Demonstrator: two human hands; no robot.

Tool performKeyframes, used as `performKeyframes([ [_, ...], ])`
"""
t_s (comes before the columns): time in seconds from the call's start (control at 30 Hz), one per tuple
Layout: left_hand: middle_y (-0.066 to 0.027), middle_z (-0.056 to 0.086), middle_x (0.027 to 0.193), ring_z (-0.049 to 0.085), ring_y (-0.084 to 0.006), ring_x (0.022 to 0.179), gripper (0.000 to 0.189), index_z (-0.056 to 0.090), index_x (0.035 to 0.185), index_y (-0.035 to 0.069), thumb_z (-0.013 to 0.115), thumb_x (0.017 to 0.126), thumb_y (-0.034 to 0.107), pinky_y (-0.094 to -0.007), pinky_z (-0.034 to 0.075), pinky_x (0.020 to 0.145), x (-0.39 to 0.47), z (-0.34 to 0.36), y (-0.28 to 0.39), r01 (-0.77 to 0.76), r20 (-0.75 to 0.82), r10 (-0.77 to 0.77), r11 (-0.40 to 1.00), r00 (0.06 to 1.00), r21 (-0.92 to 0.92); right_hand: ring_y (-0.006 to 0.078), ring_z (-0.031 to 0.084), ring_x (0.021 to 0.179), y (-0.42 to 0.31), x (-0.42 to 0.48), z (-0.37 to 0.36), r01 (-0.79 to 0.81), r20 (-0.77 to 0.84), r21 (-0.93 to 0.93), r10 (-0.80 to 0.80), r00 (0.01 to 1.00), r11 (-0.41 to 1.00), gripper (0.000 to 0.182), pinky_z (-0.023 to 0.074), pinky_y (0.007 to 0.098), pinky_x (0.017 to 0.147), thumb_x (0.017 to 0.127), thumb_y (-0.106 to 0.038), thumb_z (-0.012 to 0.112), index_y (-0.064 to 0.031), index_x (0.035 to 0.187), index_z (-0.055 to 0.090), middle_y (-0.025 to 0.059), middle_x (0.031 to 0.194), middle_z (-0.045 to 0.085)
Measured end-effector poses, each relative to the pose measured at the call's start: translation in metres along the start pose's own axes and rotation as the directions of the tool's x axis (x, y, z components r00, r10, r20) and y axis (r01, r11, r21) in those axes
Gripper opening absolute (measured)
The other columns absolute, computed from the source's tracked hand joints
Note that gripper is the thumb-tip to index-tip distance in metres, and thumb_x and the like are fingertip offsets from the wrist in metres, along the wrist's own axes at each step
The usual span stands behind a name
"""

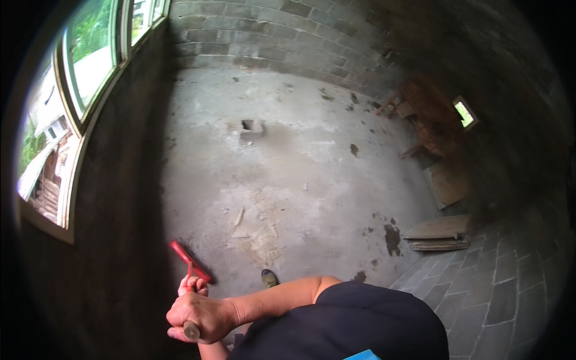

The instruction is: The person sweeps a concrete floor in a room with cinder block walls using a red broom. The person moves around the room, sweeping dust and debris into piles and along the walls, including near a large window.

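Observation:
A broom with a red head (191, 261) rests near the floor beside the dark wall at the left. My right hand (200, 315) is closed around the upper part of its handle, whose round end (191, 330) sticks out of the fist. Farther down the handle, close above the red head, my left hand (193, 284) grips it too, partly hidden behind the right. Bristles cannot be made out. Thin pale debris (240, 217) and scattered dust lie on the concrete floor (288, 171) to the right of the head.
A hollow block (253, 128) stands on the floor ahead. Wooden furniture (432, 121) and stacked boards (438, 233) line the right side. Windows (90, 58) open in the left wall, and a block wall (270, 33) closes the far end. My shoe (269, 278) shows below.

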State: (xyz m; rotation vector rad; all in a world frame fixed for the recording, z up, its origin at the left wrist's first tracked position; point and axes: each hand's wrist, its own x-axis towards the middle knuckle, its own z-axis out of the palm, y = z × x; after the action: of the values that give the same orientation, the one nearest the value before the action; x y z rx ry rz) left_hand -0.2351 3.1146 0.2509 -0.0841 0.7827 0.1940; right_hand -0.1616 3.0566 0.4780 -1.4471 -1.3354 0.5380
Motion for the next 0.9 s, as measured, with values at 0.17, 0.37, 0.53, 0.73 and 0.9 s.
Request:
performKeyframes([
  [0.17,0.0039,0.029,0.046,0.028,-0.0128,0.045,0.04,0.028,0.052,0.016,0.046,0.086,0.023,-0.0269,0.026,0.043,-0.012,-0.002,-0.007,-0.131,0.043,0.134,0.99,0.99,-0.055,0.026,0.042,0.05,0.025,-0.026,-0.026,0.285,0.017,0.176,-0.293,0.956,0.942,0.028,0.0353,0.0392,0.065,0.07,-0.005,0.058,-0.0047,0.053,0.036,0.0097,0.055,0.041],
  [0.37,-0.0005,0.036,0.048,0.037,-0.0143,0.041,0.022,0.035,0.061,0.011,0.049,0.077,0.007,-0.028,0.035,0.042,0.002,-0.11,-0.011,-0.255,-0.557,0.193,0.966,0.808,-0.035,0.024,0.053,0.063,0.078,-0.109,0.007,-0.06,0.145,0.41,0.0,0.989,0.91,0.011,0.0453,0.033,0.064,0.074,0.006,0.053,0.0022,0.064,0.049,0.0106,0.065,0.053],
  [0.53,-0.0004,0.036,0.047,0.038,-0.0136,0.039,0.02,0.035,0.062,0.011,0.047,0.074,0.001,-0.0263,0.037,0.04,0.056,-0.151,-0.044,-0.206,-0.599,0.145,0.978,0.787,-0.034,0.0229,0.053,0.061,0.136,-0.153,-0.006,-0.133,0.158,0.53,0.056,0.986,0.837,0.012,0.043,0.0299,0.059,0.074,0.008,0.053,0.0021,0.064,0.05,0.0092,0.061,0.05],
  [0.73,-0.0031,0.04,0.051,0.042,-0.0186,0.042,0.017,0.039,0.064,0.01,0.054,0.067,0.001,-0.0314,0.041,0.043,0.099,-0.052,-0.126,-0.219,-0.41,0.123,0.956,0.904,-0.197,0.0239,0.055,0.058,0.093,-0.139,-0.107,-0.125,0.148,0.277,0.086,0.985,0.953,0.013,0.0461,0.0329,0.063,0.072,0.009,0.052,0.0036,0.061,0.049,0.0113,0.061,0.052],
  [0.9,-0.0014,0.037,0.05,0.039,-0.016,0.044,0.018,0.036,0.062,0.012,0.052,0.07,0.009,-0.0313,0.035,0.047,0.114,0.046,-0.185,-0.09,-0.194,0.033,0.953,0.98,-0.29,0.0221,0.048,0.051,0.045,-0.119,-0.163,-0.127,0.135,0.222,0.098,0.986,0.967,0.015,0.0442,0.0335,0.061,0.069,0.008,0.05,0.002,0.057,0.043,0.0089,0.054,0.046],
])
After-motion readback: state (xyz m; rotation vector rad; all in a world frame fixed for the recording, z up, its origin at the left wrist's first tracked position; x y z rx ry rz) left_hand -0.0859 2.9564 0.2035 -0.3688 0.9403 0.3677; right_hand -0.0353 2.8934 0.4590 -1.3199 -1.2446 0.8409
